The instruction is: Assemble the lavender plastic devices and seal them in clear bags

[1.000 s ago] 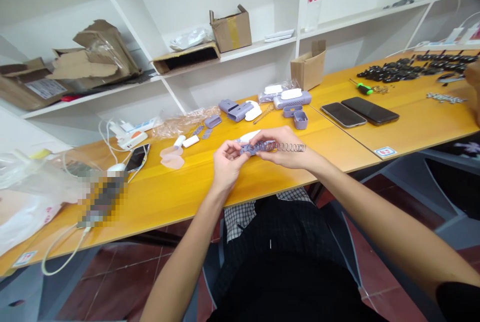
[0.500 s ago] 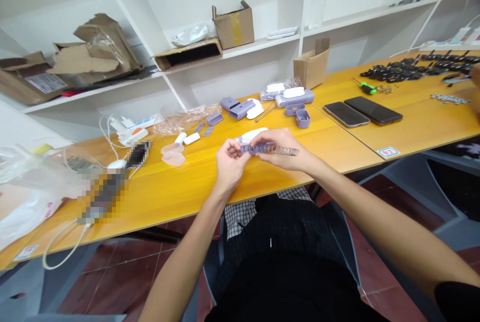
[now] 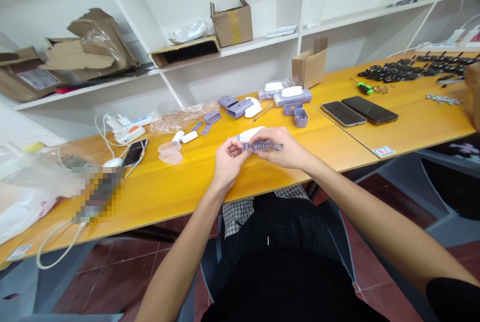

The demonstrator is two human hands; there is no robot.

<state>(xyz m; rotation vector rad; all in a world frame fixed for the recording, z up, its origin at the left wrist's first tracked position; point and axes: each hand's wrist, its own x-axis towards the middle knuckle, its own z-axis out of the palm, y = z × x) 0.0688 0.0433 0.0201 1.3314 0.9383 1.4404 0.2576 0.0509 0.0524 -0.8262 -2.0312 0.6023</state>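
Observation:
My left hand (image 3: 227, 164) pinches the left end of a small purple plastic strip (image 3: 244, 147), which is mostly hidden by fingers and coils. A metal coil spring (image 3: 272, 146) lies along the strip, its coils close together. My right hand (image 3: 282, 148) is closed over the spring from behind, fingertips near my left thumb. Just beyond the hands, a white-topped piece (image 3: 252, 134) rests on the table, partly covered by my right fingers. Farther back are purple housings (image 3: 240, 108), a second spring (image 3: 264, 111) and two small purple cups (image 3: 300, 117).
White cylinders (image 3: 189, 137) and translucent film pieces (image 3: 171, 156) lie left of the hands. Two phones (image 3: 369, 116), a green-handled screwdriver (image 3: 364, 88) and black parts (image 3: 397, 69) are at right. Shelves with cardboard boxes (image 3: 232, 26) stand behind.
The spring's free right end has drawn in leftward, and its coils sit closer together. Both hands keep nearly the same position and grip. The view has shifted slightly.

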